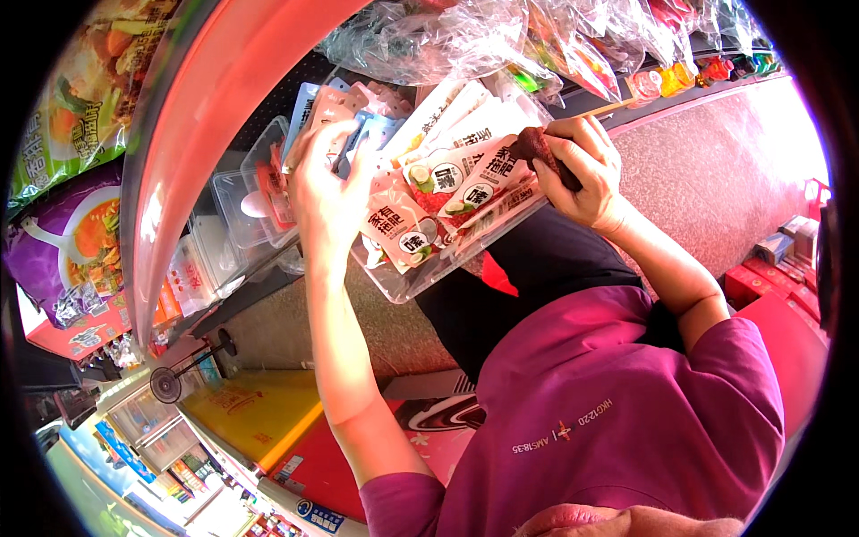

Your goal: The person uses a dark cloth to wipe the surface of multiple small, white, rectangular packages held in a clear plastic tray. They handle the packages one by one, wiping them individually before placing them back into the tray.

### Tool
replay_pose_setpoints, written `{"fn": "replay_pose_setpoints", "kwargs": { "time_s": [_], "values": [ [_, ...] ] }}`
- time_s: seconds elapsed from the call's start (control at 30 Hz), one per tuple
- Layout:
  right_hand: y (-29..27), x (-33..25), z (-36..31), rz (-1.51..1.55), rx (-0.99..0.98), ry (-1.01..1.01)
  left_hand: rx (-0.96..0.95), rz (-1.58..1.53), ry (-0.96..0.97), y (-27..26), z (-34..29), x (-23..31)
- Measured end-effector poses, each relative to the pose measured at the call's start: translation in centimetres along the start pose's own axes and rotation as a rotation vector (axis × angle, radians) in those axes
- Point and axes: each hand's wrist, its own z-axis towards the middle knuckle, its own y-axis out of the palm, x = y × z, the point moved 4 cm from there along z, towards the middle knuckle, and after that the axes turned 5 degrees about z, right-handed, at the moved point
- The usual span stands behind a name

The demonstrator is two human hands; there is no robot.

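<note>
A clear plastic bin (394,288) full of snack packets is tilted in front of me, above my dark trousers. White packets with red and green pictures (456,183) lie over much of it. At its left end, my left hand (329,201) has its thumb and fingers around pink and blue packets (367,130); bright light washes out part of the fingers. My right hand (586,170) is closed round a bunched dark reddish-brown cloth (537,154) at the bin's right end. The cloth is just over the white packets.
Bagged snacks in clear wrap (429,40) fill the shelf beyond the bin. Several clear containers (246,206) stand on the left shelf under a curved red edge (206,134). Large noodle-picture bags (67,242) are at far left. Red boxes (761,277) sit at right.
</note>
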Motion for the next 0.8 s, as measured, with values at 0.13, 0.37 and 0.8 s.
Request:
{"fn": "replay_pose_setpoints", "kwargs": {
  "time_s": [0.13,0.37,0.8],
  "values": [
    [0.2,-0.2,0.2,0.022,-0.018,-0.007,-0.220,0.193,0.101,4.3,5.2,0.7],
    [-0.1,0.1,0.1,0.029,-0.004,-0.024,-0.585,-0.162,-0.014,14.6,10.8,-2.7],
    [-0.2,0.5,-0.1,0.087,-0.011,-0.017,-0.429,0.120,0.178,18.9,13.9,-2.2]
  ]
}}
